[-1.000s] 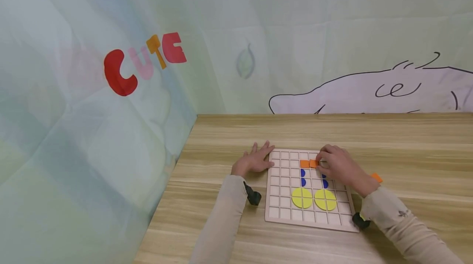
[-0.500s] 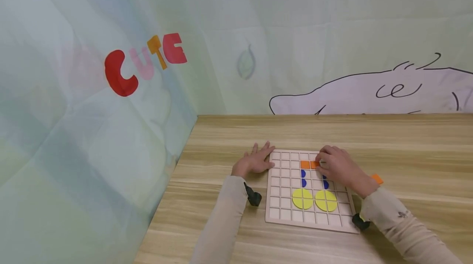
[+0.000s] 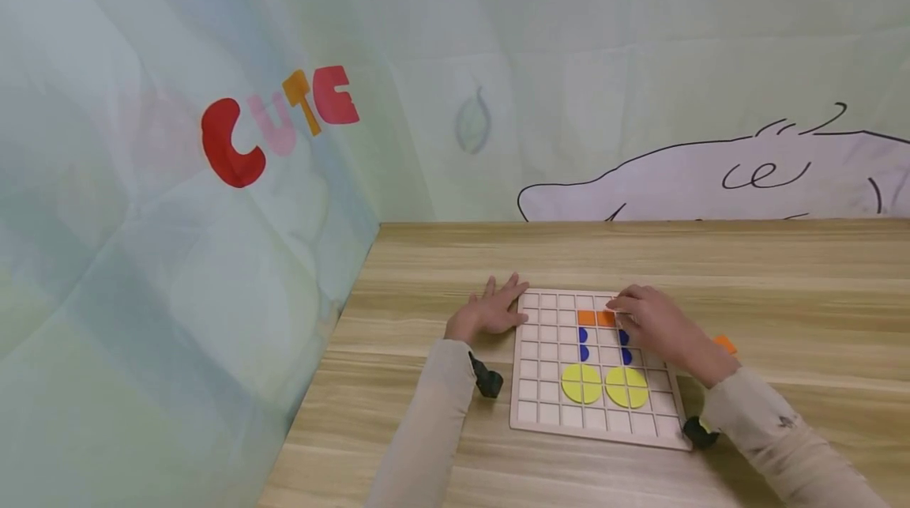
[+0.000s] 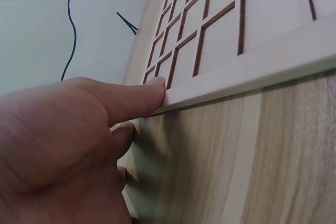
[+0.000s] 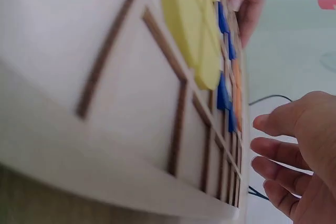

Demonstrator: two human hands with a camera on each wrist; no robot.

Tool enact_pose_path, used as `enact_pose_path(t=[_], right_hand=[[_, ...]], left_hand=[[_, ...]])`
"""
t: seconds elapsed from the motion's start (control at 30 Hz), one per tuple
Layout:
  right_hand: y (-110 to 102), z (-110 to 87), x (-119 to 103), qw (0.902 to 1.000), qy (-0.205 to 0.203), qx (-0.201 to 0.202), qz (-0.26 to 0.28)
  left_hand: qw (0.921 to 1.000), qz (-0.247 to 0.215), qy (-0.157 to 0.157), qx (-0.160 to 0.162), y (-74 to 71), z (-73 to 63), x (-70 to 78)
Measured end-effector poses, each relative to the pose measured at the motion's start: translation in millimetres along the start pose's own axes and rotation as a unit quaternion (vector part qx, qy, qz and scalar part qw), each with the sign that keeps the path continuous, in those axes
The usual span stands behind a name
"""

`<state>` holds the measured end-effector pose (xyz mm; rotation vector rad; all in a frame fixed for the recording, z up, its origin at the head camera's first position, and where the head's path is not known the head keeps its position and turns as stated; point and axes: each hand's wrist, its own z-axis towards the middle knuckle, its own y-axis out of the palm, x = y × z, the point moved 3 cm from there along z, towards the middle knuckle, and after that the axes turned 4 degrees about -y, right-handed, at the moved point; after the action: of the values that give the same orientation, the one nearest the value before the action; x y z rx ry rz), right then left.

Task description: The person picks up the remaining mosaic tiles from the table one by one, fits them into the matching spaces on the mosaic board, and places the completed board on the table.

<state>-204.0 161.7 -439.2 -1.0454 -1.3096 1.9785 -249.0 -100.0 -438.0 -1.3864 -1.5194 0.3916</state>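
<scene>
A pale wooden grid board (image 3: 529,412) lies on the table. My left hand (image 3: 490,314) rests at its upper left, fingers spread, with a fingertip touching the frame in the left wrist view. Over the board's upper right hovers my right hand (image 3: 661,326); in the right wrist view its loosely bent fingers (image 5: 278,150) hold nothing. Two orange squares (image 3: 586,317) sit side by side in the grid, just left of that hand. Below them are blue half-discs (image 3: 584,352) in two columns, then two yellow circles (image 3: 581,383) made of quarter pieces.
Another orange piece (image 3: 724,344) lies on the wooden table (image 3: 426,255), right of the board and beside the right wrist. Printed fabric walls (image 3: 441,97) rise behind the table and along its left side.
My right hand has let go of the right orange square and shifted slightly right, uncovering more of that square and the blue pieces. The left hand has stayed in place.
</scene>
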Motion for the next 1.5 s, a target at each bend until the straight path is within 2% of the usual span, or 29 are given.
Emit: enact_pose_path(t=[0.33, 0.57, 0.7, 0.9, 1.03, 1.33, 1.5], right_hand=[[-31.2, -27.3, 15.1, 0.9978, 0.043, 0.035, 0.035], [-45.2, -54.7, 29.1, 0.9969, 0.061, 0.046, 0.016], [-47.0, -70.0, 37.5, 0.9960, 0.084, 0.027, -0.012], [-47.5, -89.9, 48.5, 0.9863, 0.151, -0.048, -0.046], [-44.8, -95.7, 51.6, 0.9829, 0.173, -0.050, -0.038], [-41.1, -97.9, 54.4, 0.9844, 0.172, -0.017, -0.034], [-41.7, -98.0, 57.1, 0.9818, 0.185, -0.025, -0.034]], left_hand=[[0.9999, 0.015, 0.004, 0.003, 1.8, 2.2, -0.2], [0.9999, 0.013, 0.003, 0.003, 1.0, 1.7, 1.2], [0.9999, 0.015, 0.001, 0.002, 0.0, 0.7, 2.3], [0.9997, 0.025, -0.004, 0.000, -0.3, 0.2, 1.6], [0.9995, 0.030, -0.005, -0.001, 0.4, 0.8, 0.7], [0.9997, 0.025, -0.002, -0.001, 1.3, 1.9, 1.7], [0.9997, 0.023, -0.007, 0.001, 0.6, 1.8, 2.0]])
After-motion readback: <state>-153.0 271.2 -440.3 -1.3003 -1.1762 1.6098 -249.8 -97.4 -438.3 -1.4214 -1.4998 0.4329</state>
